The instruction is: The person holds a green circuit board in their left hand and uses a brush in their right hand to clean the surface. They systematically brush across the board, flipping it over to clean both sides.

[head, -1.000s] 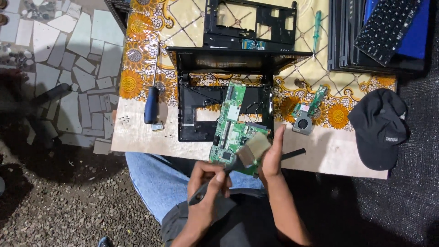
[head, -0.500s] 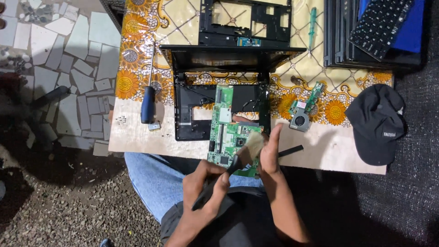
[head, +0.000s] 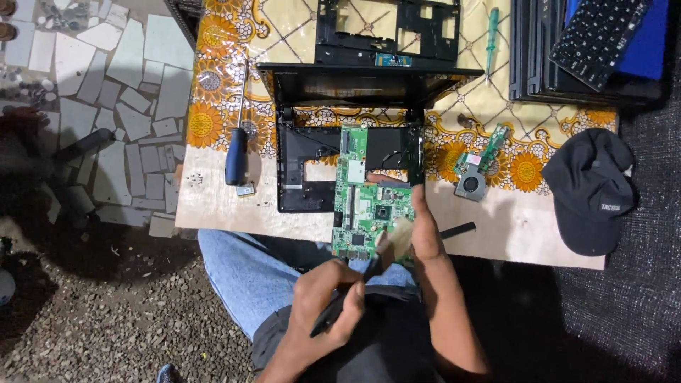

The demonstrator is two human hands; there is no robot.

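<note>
Green board (head: 369, 202) held up over the table edge, above the black laptop shell (head: 312, 177). Gripped on its right side by right hand (head: 425, 234), fingers clamped on it. Brush (head: 394, 237) squeezed in left hand (head: 330, 301), bristles on the board's bottom corner. Looked like dusting; more soft strokes probably needed. Flowery cloth (head: 213, 120) on the table, stony ground (head: 106, 284) below.

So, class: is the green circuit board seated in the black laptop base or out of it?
Out. The green circuit board is lifted in the right hand, overlapping the black laptop base while the left hand brushes it.
</note>
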